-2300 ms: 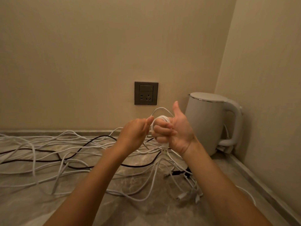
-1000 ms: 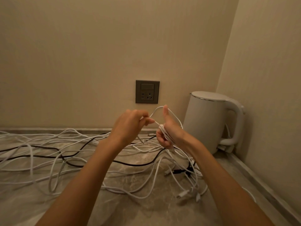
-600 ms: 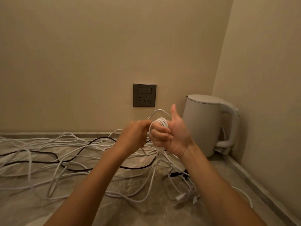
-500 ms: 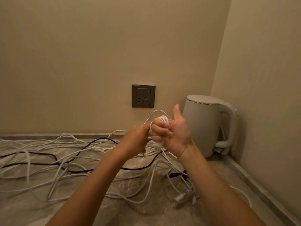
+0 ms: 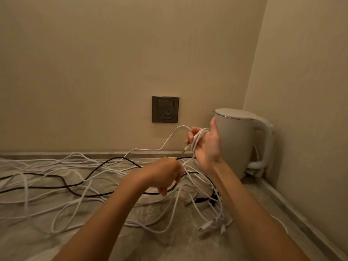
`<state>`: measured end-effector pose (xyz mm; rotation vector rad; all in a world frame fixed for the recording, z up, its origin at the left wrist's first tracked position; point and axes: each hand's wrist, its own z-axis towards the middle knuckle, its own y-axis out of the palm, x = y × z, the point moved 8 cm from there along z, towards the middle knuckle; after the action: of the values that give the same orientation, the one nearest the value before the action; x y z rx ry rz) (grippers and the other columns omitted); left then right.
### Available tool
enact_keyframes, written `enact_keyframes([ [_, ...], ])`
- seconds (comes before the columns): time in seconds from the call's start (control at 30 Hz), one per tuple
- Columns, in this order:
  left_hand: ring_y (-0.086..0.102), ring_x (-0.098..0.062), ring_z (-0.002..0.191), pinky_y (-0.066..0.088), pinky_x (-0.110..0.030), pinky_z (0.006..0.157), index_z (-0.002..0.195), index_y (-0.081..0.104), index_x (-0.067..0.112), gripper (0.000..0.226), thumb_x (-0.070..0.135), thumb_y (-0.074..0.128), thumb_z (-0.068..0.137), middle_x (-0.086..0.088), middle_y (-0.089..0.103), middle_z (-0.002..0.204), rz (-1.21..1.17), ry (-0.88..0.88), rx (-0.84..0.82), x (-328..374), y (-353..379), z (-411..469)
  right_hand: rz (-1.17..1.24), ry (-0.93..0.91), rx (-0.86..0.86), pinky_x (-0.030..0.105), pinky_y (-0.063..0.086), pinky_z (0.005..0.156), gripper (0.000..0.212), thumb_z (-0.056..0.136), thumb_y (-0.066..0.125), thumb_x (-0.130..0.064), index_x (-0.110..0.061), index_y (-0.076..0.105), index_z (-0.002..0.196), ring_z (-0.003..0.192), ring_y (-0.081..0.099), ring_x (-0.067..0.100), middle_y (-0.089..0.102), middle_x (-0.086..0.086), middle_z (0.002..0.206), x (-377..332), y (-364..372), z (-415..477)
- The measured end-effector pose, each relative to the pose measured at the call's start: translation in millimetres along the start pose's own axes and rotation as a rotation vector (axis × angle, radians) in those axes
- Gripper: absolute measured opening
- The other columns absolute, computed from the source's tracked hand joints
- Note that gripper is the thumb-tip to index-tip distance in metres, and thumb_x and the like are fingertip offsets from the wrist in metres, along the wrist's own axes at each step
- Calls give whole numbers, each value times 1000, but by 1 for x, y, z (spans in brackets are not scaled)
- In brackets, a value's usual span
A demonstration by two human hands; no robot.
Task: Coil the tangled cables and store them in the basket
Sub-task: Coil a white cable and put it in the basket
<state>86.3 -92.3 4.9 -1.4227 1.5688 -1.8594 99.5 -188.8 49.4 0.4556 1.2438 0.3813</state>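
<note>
cable in hand: the white cable sits right of the frame's centre, several turns wound round the raised right hand; one free strand arcs off to the left and drops into the tangle, and another runs down to the left hand.
right hand: held up in front of the kettle, palm toward the camera, thumb up, fingers bent over the turns and holding them in place.
left hand: lower, just below and left of the right wrist, fingers curled, pinching the strand that comes down from the coil.
just changed: half a second ago the right hand was a fist with the left hand level beside it. Now the right palm has rolled open toward the camera and the left hand has dropped, drawing the strand down.
meaning: probably another turn is being laid. This cable is only partly coiled, and most of the work remains.
rest of the cables: white cables and a black cable sprawl across the desk from the left edge to the centre. A cluster of connector ends lies lower right.
basket: not in view.
edges: the kettle stands just behind the right hand in the corner, and the desk's raised lip runs along the right wall. A socket is on the back wall.
open room: little to the right, while left and toward the camera is freer for pulling slack.
risk: the strand may drag neighbouring loops along with it.
</note>
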Motion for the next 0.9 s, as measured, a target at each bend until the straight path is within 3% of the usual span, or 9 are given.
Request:
enact_keyframes([
  [0.17, 49, -13, 42, 40, -20, 40, 80, 56, 10, 27, 18, 39, 99, -2, 50, 63, 57, 43, 76, 5, -14, -6, -648, -116, 91, 24, 36, 59, 65, 93, 11, -59, -12, 48, 70, 53, 41, 10, 45, 3, 59, 0, -12, 4],
  [0.27, 51, -9, 55, 40, -18, 52, 78, 61, 13, 28, 26, 45, 97, 2, 56, 68, 126, 111, 201, 11, -29, -10, -947, -159, 5, 28, 38, 62, 76, 75, 5, -71, -9, 50, 66, 55, 43, 14, 46, 4, 58, 1, -1, -1],
  [0.33, 46, -4, 55, 32, -15, 50, 78, 63, 11, 28, 25, 48, 96, 6, 53, 64, 144, 130, 292, 14, -38, -14, -1129, -144, -92, 31, 39, 67, 83, 69, 0, -73, -7, 50, 63, 57, 45, 17, 48, 6, 58, 6, 8, -5],
  [0.4, 46, -6, 53, 35, -18, 50, 79, 65, 7, 28, 24, 50, 95, 4, 54, 62, 125, 155, 407, 14, -49, -19, -1248, -74, -154, 31, 39, 70, 81, 71, -2, -72, -9, 49, 57, 55, 46, 15, 49, 2, 56, 14, 8, -6],
  [0.5, 53, -16, 55, 47, -34, 59, 81, 66, 5, 28, 24, 50, 94, -4, 60, 64, 89, 203, 545, 13, -64, -25, -1131, 195, -290, 28, 36, 55, 84, 66, -5, -79, -13, 45, 50, 43, 39, 11, 44, -3, 44, 35, 0, -6],
  [0.6, 46, -5, 51, 40, -26, 55, 80, 65, 8, 27, 26, 49, 94, 7, 52, 58, 91, 220, 605, 12, -68, -27, -963, 356, -461, 25, 27, 46, 87, 61, -7, -83, -12, 39, 43, 38, 30, 12, 36, 0, 39, 45, 6, -12],
  [0.7, 41, 0, 49, 41, -30, 57, 75, 65, 10, 28, 28, 52, 93, 16, 45, 54, 59, 253, 680, 11, -74, -28, -751, 462, -601, 23, 25, 42, 89, 65, -8, -83, -10, 37, 41, 36, 26, 13, 31, 0, 37, 46, 17, -22],
  [0.9, 37, -3, 49, 30, -22, 52, 69, 57, 16, 28, 24, 48, 95, 13, 43, 52, -80, 271, 758, 7, -81, -33, -145, 562, -777, 15, 28, 34, 91, 74, -2, -83, -10, 42, 42, 32, 27, 7, 34, -3, 36, 38, 45, -39],
])
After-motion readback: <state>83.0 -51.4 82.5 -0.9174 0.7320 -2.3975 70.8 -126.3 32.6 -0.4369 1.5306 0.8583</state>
